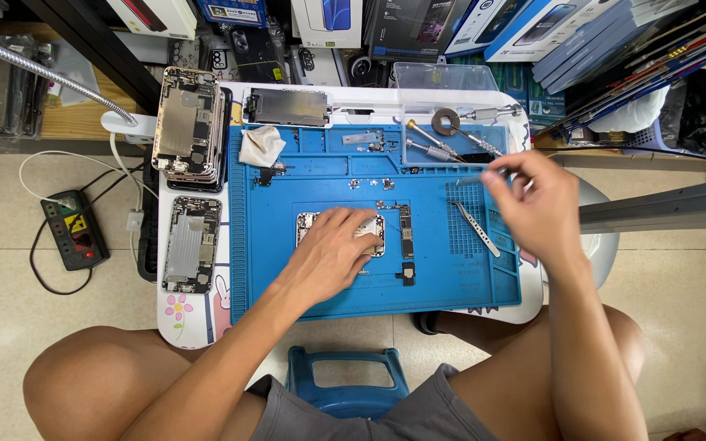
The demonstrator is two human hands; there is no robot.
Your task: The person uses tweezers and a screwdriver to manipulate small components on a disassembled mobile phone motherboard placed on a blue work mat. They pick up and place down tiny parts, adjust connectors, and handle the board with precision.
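Observation:
My left hand (332, 249) lies flat on an opened silver phone housing (373, 237) in the middle of the blue repair mat (288, 278), pressing it down. A narrow circuit board (406, 231) sits just right of the housing, a small black part (408, 273) below it. My right hand (533, 204) hovers over the mat's right side, fingers pinched on a thin silver tool (474, 179) that points left. Metal tweezers (477, 228) lie on the mat under that hand. Several screwdrivers (431, 140) rest in the mat's upper tray.
A stack of phone housings (188, 122) and another opened phone (191, 243) lie left of the mat on the small white table (198, 318). A metal plate (286, 106), white cloth (260, 145), clear lid (443, 77), power strip (75, 231), blue stool (345, 384).

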